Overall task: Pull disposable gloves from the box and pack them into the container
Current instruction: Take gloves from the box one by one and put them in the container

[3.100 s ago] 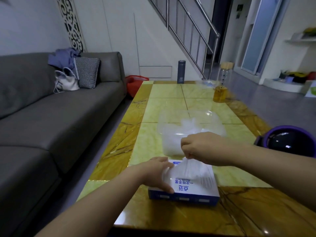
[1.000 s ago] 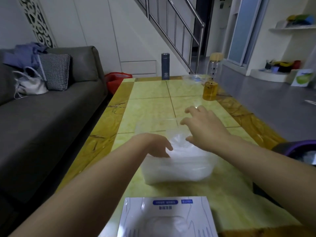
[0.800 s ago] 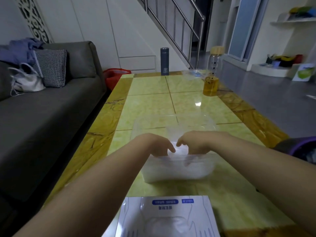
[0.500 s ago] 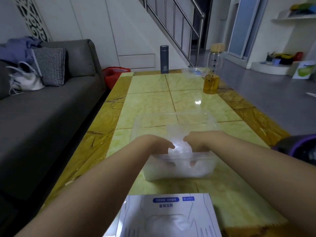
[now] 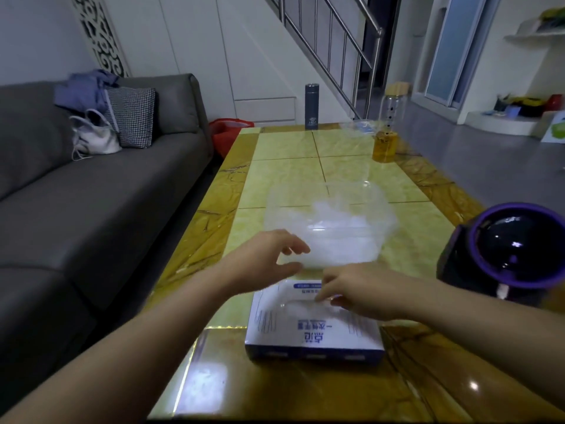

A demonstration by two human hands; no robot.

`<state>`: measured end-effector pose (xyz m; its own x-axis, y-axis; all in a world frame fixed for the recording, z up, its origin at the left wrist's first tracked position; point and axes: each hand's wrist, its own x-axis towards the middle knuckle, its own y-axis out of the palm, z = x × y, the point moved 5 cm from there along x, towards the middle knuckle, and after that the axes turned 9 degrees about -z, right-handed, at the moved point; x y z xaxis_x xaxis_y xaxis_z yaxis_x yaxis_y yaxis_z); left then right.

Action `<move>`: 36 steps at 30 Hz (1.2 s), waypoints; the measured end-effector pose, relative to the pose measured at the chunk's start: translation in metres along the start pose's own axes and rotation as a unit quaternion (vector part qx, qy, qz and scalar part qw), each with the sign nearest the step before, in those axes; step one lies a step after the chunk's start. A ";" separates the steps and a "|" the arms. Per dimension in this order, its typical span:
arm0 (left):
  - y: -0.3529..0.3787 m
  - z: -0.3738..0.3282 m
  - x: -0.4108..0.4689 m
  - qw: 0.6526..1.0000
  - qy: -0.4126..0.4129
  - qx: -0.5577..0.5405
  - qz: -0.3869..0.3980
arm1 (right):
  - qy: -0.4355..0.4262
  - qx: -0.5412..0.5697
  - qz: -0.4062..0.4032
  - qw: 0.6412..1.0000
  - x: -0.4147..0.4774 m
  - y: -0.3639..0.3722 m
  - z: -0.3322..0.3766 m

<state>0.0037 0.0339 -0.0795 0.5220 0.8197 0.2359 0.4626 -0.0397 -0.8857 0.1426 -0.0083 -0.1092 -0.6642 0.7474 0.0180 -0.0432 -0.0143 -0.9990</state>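
head view was blurred by motion: the right hand [image 5: 363, 293] lay over the opening of the box [image 5: 312, 335], and whether its fingers pinched a glove could not be told. the left hand [image 5: 269, 258] hovered with its fingers loose and holding nothing, at the near corner of the container [image 5: 380, 240], where gloves [image 5: 333, 228] were heaped. a purple bin [image 5: 519, 249] stood at the desk's [image 5: 287, 145] right edge, near the container.

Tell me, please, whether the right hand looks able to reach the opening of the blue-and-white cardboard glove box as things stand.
Likely yes: the right hand hovers over the blue-and-white cardboard glove box, nothing lies between them, and the left hand is aside.
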 end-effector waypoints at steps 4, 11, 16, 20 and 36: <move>0.042 0.016 -0.039 0.962 -0.091 0.101 0.239 | 0.020 -0.003 0.025 0.999 0.007 0.028 0.004; 0.054 0.021 -0.051 0.956 -0.104 0.106 0.251 | 0.070 0.018 -0.033 0.997 0.024 0.043 0.011; 0.053 0.021 -0.051 0.958 -0.106 0.102 0.248 | 0.012 -0.042 -0.041 0.998 0.013 0.018 0.022; 0.052 0.021 -0.051 0.958 -0.101 0.106 0.247 | -0.057 -0.132 0.000 0.990 0.008 -0.015 0.037; -0.021 -0.021 -0.014 0.837 -0.152 -0.522 0.061 | 0.094 0.007 -0.300 0.949 -0.008 -0.159 -0.023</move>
<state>0.0011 0.0112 -0.0557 0.4782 0.8743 -0.0836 0.8759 -0.4817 -0.0272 0.1715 0.0032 0.0484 -0.3718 0.7290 0.5748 -0.3834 0.4434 -0.8102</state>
